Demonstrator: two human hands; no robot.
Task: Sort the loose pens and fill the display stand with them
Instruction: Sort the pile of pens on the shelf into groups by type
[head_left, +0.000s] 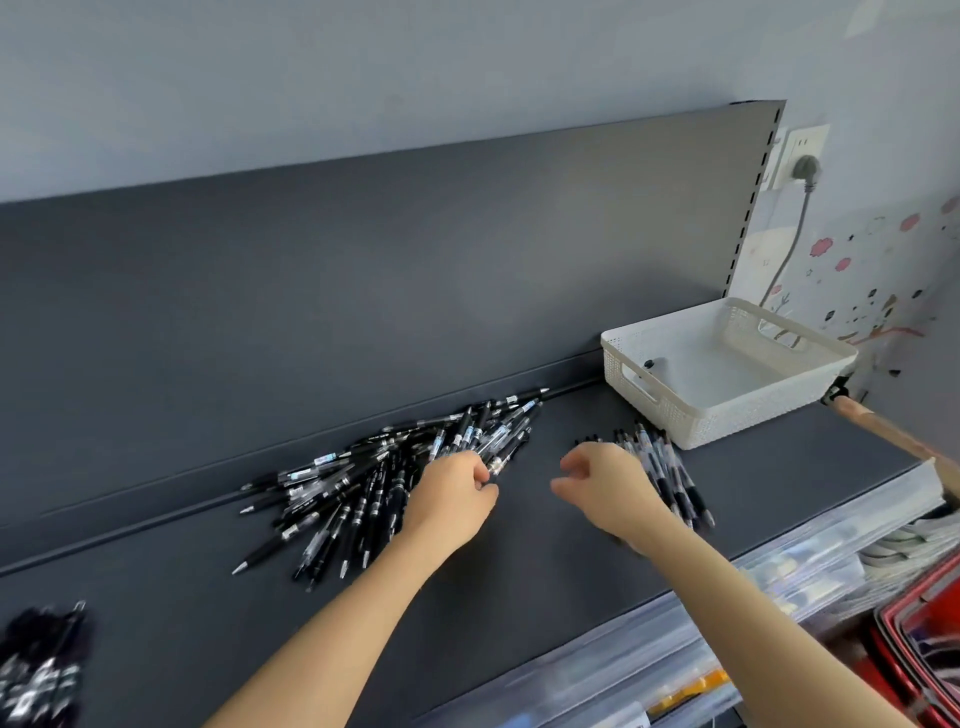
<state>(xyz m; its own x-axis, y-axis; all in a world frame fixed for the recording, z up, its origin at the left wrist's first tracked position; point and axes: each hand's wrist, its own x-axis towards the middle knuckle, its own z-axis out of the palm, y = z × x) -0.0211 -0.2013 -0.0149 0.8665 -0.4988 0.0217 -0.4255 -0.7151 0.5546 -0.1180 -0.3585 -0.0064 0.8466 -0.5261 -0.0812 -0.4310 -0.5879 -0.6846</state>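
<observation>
On the dark shelf (519, 561), pens are being sorted. The big pile of pens (358, 483) is being picked through near the back wall. A small bunch (675, 478) is being kept just beside the white basket (691, 421). The left hand (452, 501) is being held at the pile's edge, and one pen (501, 454) is being pinched. The right hand (608, 483) is being held over the small bunch, loosely curled, nothing seen inside. Next, the pinched pen likely needs lifting clear and laying with its match.

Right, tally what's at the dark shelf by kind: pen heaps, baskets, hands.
Pen heaps: 3 (middle heap, right heap, lower-left heap)
White basket: 1
Hands: 2 (left hand gripping pens in the middle heap, right hand by the right heap)
Total: 6
</observation>
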